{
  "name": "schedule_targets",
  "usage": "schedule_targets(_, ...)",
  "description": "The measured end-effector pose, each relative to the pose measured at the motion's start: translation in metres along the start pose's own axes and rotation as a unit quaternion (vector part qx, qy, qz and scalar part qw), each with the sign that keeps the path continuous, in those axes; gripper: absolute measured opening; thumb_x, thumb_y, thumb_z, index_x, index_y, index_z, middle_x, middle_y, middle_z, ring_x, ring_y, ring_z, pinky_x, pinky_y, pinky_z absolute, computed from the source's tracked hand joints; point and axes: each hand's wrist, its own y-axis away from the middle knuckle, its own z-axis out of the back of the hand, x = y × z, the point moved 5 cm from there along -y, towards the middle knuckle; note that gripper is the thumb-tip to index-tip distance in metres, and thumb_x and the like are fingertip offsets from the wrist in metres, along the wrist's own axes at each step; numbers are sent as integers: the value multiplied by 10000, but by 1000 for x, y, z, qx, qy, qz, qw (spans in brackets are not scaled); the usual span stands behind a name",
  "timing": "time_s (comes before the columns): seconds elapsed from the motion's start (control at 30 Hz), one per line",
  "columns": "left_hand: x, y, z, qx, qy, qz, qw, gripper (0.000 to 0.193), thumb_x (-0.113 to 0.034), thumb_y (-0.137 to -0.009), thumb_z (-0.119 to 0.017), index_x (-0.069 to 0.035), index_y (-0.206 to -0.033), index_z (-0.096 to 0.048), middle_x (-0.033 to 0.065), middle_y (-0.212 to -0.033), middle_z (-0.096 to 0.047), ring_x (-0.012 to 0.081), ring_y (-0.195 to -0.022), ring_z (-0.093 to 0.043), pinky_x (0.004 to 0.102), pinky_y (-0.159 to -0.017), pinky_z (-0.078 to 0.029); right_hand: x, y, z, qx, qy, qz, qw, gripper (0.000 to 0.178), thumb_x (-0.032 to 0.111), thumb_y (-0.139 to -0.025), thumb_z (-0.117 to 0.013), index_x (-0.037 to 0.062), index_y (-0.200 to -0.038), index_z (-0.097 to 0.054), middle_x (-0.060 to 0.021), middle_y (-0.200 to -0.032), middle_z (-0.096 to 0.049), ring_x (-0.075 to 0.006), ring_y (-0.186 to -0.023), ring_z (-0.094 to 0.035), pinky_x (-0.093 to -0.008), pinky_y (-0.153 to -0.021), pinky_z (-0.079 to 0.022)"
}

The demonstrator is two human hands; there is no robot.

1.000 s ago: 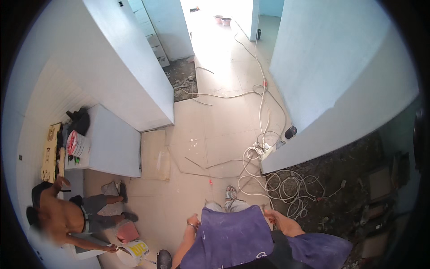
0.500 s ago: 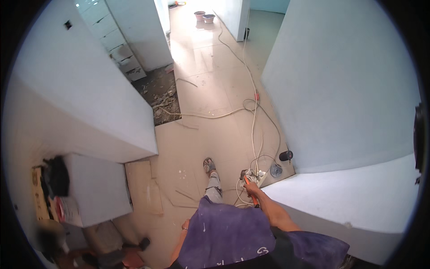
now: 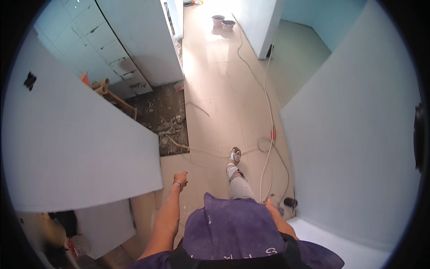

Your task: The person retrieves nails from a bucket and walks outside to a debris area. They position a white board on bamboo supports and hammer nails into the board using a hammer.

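My left hand (image 3: 180, 175) swings out in front of me at the end of a bare forearm, with a bracelet on the wrist. Its fingers are curled in and nothing is in it. It hangs over the beige tiled floor (image 3: 215, 89), close to the corner of a pale blue wall (image 3: 80, 152). My right hand (image 3: 268, 203) is low beside my purple shirt, and only its edge and the forearm show, so its fingers are hidden. My foot in a sandal (image 3: 234, 155) is stepped forward between the two hands.
White cables (image 3: 268, 112) with an orange connector (image 3: 272, 133) run along the corridor floor on the right. A black object (image 3: 290, 202) lies by the right wall. A patch of rubble (image 3: 163, 121) and pipes (image 3: 101, 84) are on the left. Two buckets (image 3: 222, 20) stand far ahead.
I have walked forward up the corridor. The seated person, the cable tangle and the power strip have dropped out of view. My left arm has swung forward.
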Motion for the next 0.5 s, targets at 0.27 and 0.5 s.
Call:
schedule_targets(0.27,-176,-77,-80,3,110,91,990,265,-304,-915,-625,-45,-939,-577,42,-635,-491,156,-466,-481,301,-428,-372,297,-76,-34,-1,202,27,979,259,222,-861,-620,-3,-988,-603,-69,-684,-565,-181,-551,-538,-357,-529,-482)
schedule_targets(0.5,-187,-206,-90,85,-290,50,952,498,-358,-905,-601,26,-1220,-567,193,-1126,-643,292,-986,-631,381,-830,-481,653,-93,-73,50,40,118,991,225,258,-887,-612,47,-863,-534,-9,-584,-461,-146,-443,-447,-366,-438,-457)
